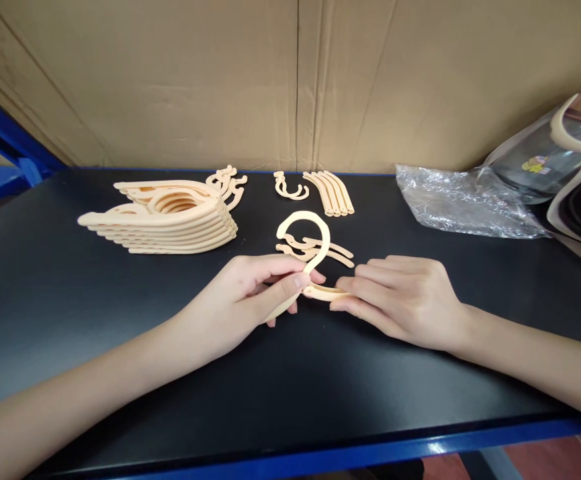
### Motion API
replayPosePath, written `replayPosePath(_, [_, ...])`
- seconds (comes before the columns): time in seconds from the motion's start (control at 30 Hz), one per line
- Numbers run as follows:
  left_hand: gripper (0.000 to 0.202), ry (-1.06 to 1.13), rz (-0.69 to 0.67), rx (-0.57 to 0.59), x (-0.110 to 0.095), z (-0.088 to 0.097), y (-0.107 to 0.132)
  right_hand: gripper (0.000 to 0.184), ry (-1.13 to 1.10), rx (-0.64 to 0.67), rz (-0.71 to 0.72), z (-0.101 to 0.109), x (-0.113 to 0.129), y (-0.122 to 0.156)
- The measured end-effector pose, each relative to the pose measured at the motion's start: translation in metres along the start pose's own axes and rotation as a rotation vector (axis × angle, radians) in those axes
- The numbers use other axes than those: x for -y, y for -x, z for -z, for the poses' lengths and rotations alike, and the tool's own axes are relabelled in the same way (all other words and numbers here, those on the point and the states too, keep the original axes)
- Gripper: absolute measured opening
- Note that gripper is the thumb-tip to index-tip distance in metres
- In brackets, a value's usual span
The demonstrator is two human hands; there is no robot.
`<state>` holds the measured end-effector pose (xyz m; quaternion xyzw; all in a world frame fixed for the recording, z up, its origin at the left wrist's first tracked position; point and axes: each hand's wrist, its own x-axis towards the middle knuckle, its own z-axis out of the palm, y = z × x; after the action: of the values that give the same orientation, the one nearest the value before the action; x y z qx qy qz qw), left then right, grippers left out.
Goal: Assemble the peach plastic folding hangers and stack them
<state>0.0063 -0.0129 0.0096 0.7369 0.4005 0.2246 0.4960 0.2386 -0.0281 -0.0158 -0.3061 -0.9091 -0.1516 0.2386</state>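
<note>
A cream plastic clothes hanger (322, 241) is held up over the black table, its hook curving upward and open to the left. My left hand (265, 287) pinches it where the hook meets the arms, thumb in front. In my right hand (403, 300) is the outer end of the hanger's right arm, gripped between thumb and fingers. The other arm slopes down behind my left fingers and is partly hidden. Just behind the held hanger lie two loose hanger arms (338, 252) and small notched pieces, partly covered by its hook.
At the left is a stack of folded cream hangers (170, 227), with loose hook pieces (230, 187) behind it. Further back lie more hooks (293, 190) and several curved arms (330, 193). A clear plastic bag (465, 207) and a transparent bag (535, 167) are at the right. Cardboard (195, 80) stands behind.
</note>
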Motion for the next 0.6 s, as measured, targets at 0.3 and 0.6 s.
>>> replayPosePath(0.3, [0.035,-0.539,-0.179,-0.037,-0.001,-0.001,0.006,0.032,-0.069,0.003,-0.056,-0.003,-0.002,-0.002])
replayPosePath(0.6, [0.041,-1.010,-0.444,-0.107,0.012,-0.007,0.010,0.024,-0.048,-0.097,-0.026,0.003,0.001,-0.006])
